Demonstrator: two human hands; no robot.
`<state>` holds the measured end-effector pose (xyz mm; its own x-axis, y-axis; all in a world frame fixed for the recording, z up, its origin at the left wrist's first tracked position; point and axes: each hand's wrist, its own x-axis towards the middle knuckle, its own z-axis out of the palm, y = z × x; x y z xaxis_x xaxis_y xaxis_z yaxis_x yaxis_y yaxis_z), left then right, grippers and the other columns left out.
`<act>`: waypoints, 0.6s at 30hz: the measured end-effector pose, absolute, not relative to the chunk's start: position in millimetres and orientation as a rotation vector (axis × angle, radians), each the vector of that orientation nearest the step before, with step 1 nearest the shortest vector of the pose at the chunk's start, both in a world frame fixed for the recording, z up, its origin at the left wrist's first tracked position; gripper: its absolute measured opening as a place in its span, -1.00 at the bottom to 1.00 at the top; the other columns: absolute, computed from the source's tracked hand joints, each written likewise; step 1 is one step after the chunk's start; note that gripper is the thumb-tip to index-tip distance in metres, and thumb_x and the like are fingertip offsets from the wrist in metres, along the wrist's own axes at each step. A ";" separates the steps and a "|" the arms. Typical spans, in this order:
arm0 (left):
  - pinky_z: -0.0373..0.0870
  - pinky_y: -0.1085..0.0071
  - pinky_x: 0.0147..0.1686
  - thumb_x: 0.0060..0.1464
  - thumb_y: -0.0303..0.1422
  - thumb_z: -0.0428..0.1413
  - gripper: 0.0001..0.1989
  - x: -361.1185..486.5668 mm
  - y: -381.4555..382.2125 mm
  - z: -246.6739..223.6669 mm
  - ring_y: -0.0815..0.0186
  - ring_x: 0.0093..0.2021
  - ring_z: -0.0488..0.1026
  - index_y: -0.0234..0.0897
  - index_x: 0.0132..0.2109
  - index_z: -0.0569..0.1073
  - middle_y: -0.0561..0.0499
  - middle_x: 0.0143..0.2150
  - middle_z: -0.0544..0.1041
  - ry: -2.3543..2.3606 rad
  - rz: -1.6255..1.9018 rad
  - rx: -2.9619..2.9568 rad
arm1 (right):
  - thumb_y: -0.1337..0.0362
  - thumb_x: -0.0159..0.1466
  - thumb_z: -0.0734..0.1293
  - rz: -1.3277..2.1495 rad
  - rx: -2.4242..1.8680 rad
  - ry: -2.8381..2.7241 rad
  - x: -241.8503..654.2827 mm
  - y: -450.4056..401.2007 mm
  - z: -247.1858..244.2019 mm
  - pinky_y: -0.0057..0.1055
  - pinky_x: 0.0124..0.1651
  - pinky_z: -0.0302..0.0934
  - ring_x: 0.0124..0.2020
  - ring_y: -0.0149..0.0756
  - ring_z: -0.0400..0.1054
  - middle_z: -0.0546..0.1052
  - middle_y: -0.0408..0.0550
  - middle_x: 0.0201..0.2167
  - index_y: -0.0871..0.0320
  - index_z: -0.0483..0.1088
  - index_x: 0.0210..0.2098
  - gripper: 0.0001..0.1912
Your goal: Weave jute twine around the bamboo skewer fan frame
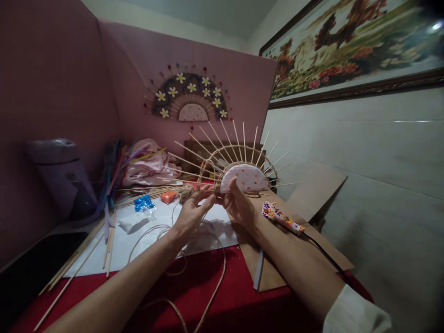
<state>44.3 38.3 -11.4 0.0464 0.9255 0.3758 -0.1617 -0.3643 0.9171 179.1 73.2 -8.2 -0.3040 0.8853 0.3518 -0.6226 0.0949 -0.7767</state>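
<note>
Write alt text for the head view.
The right hand holds a spotted semicircle with sticks fanning out, left hand at its edge, above a cluttered table. A glue gun lies at right; a flowered fan decorates the pink backdrop.

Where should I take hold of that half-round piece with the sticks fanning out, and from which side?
Best by the dotted half-disc, from below its straight edge, thumb on the near face, as the right hand has it. The thin sticks radiate upward and sideways and would probably bend, so the underside looks the freest approach.
</note>
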 end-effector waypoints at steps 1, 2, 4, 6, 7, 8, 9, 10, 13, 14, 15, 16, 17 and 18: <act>0.30 0.35 -0.13 -0.05 -0.22 0.19 -0.64 46.9 35.4 -9.6 0.22 -0.08 0.42 -0.26 -0.09 0.50 -0.09 -0.11 0.54 0.805 1.462 1.405 | -0.14 -0.01 0.37 1.553 -0.325 -1.129 177.1 72.1 -10.0 -0.42 -0.39 0.33 -0.33 -0.26 0.45 0.54 -0.06 -0.51 0.17 0.42 -0.42 -0.54; 0.29 0.34 -0.12 0.00 -0.21 0.15 -0.68 48.9 33.1 -8.3 0.22 -0.11 0.43 -0.27 -0.11 0.51 -0.09 -0.14 0.55 0.783 1.437 1.410 | -0.15 -0.01 0.36 1.565 -0.317 -1.163 175.5 71.1 -11.5 -0.41 -0.37 0.33 -0.32 -0.25 0.45 0.54 -0.05 -0.51 0.18 0.42 -0.42 -0.52; 0.29 0.33 -0.12 0.03 -0.19 0.11 -0.70 51.4 31.1 -7.9 0.24 -0.18 0.45 -0.32 -0.19 0.54 -0.09 -0.23 0.57 0.757 1.424 1.385 | -0.19 0.01 0.32 1.592 -0.318 -1.230 173.0 69.6 -13.8 -0.40 -0.33 0.33 -0.29 -0.25 0.44 0.55 -0.03 -0.49 0.19 0.43 -0.42 -0.48; 0.30 0.32 -0.14 0.01 -0.20 0.13 -0.72 51.9 32.3 -10.4 0.26 -0.25 0.45 -0.34 -0.24 0.54 -0.08 -0.29 0.57 0.716 1.433 1.333 | -0.22 0.02 0.28 1.619 -0.327 -1.282 171.6 68.6 -15.2 -0.39 -0.30 0.32 -0.26 -0.24 0.43 0.55 -0.01 -0.47 0.20 0.44 -0.42 -0.44; 0.30 0.32 -0.15 -0.01 -0.21 0.15 -0.73 51.7 33.5 -12.2 0.27 -0.27 0.44 -0.34 -0.26 0.54 -0.07 -0.30 0.56 0.690 1.437 1.306 | -0.23 0.02 0.27 1.632 -0.328 -1.299 171.0 68.4 -15.7 -0.39 -0.29 0.32 -0.26 -0.24 0.43 0.55 0.00 -0.45 0.20 0.45 -0.43 -0.43; 0.31 0.32 -0.17 -0.03 -0.23 0.16 -0.74 51.4 34.6 -13.9 0.28 -0.28 0.44 -0.34 -0.26 0.54 -0.06 -0.30 0.56 0.668 1.436 1.280 | -0.24 0.02 0.26 1.643 -0.326 -1.310 170.5 68.1 -16.2 -0.39 -0.28 0.32 -0.25 -0.24 0.43 0.55 0.00 -0.44 0.21 0.45 -0.43 -0.42; 0.31 0.33 -0.19 -0.03 -0.24 0.17 -0.75 51.2 35.3 -15.4 0.29 -0.29 0.44 -0.33 -0.26 0.54 -0.06 -0.31 0.56 0.654 1.429 1.255 | -0.24 0.03 0.26 1.652 -0.321 -1.319 170.0 68.0 -16.6 -0.38 -0.27 0.32 -0.25 -0.24 0.42 0.56 0.01 -0.44 0.21 0.45 -0.43 -0.42; 0.31 0.34 -0.21 -0.03 -0.25 0.16 -0.76 51.0 35.7 -16.2 0.30 -0.30 0.44 -0.33 -0.26 0.53 -0.06 -0.31 0.55 0.651 1.421 1.231 | -0.24 0.03 0.26 1.660 -0.316 -1.327 169.5 67.8 -17.0 -0.38 -0.26 0.31 -0.24 -0.24 0.42 0.56 0.01 -0.43 0.21 0.45 -0.43 -0.42; 0.32 0.34 -0.26 0.00 -0.27 0.13 -0.77 50.3 34.8 -14.6 0.29 -0.33 0.45 -0.37 -0.28 0.53 -0.09 -0.33 0.56 0.645 1.404 1.165 | -0.25 0.04 0.24 1.686 -0.324 -1.357 168.8 67.3 -17.2 -0.38 -0.26 0.30 -0.25 -0.24 0.43 0.55 0.01 -0.43 0.21 0.46 -0.42 -0.40; 0.32 0.33 -0.27 0.01 -0.27 0.12 -0.76 49.6 34.6 -12.9 0.28 -0.33 0.46 -0.38 -0.29 0.53 -0.11 -0.33 0.56 0.630 1.396 1.146 | -0.26 0.03 0.23 1.695 -0.330 -1.366 169.0 67.1 -16.8 -0.39 -0.27 0.30 -0.26 -0.24 0.43 0.55 0.01 -0.44 0.21 0.46 -0.42 -0.39; 0.33 0.32 -0.26 0.01 -0.28 0.12 -0.76 48.5 34.7 -11.0 0.27 -0.33 0.47 -0.39 -0.30 0.53 -0.12 -0.34 0.56 0.608 1.390 1.127 | -0.27 0.03 0.23 1.700 -0.335 -1.370 169.7 67.1 -16.1 -0.40 -0.29 0.30 -0.27 -0.24 0.43 0.55 0.02 -0.45 0.21 0.46 -0.40 -0.38; 0.33 0.31 -0.24 0.00 -0.28 0.11 -0.76 46.7 35.4 -9.0 0.26 -0.32 0.48 -0.40 -0.30 0.53 -0.13 -0.33 0.57 0.585 1.386 1.109 | -0.28 0.03 0.22 1.701 -0.340 -1.369 170.7 67.1 -15.3 -0.41 -0.31 0.29 -0.28 -0.24 0.43 0.55 0.01 -0.45 0.20 0.46 -0.38 -0.38; 0.33 0.30 -0.20 0.00 -0.29 0.12 -0.77 44.3 36.7 -7.3 0.24 -0.29 0.48 -0.40 -0.30 0.53 -0.14 -0.32 0.57 0.562 1.387 1.087 | -0.27 0.04 0.22 1.695 -0.345 -1.360 172.1 67.2 -14.2 -0.43 -0.33 0.29 -0.29 -0.25 0.43 0.55 0.01 -0.45 0.19 0.46 -0.36 -0.38; 0.33 0.29 -0.16 -0.01 -0.31 0.12 -0.79 41.3 38.5 -5.8 0.24 -0.25 0.49 -0.39 -0.30 0.53 -0.14 -0.29 0.58 0.542 1.398 1.063 | -0.26 0.05 0.22 1.680 -0.350 -1.344 173.6 67.5 -13.2 -0.44 -0.35 0.28 -0.31 -0.26 0.43 0.56 0.01 -0.44 0.18 0.46 -0.33 -0.39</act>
<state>41.3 38.5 -5.8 0.1583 0.9493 0.2716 -0.5178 -0.1544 0.8415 173.6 67.5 -13.2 -0.5311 0.7880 0.3114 -0.4768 0.0258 -0.8786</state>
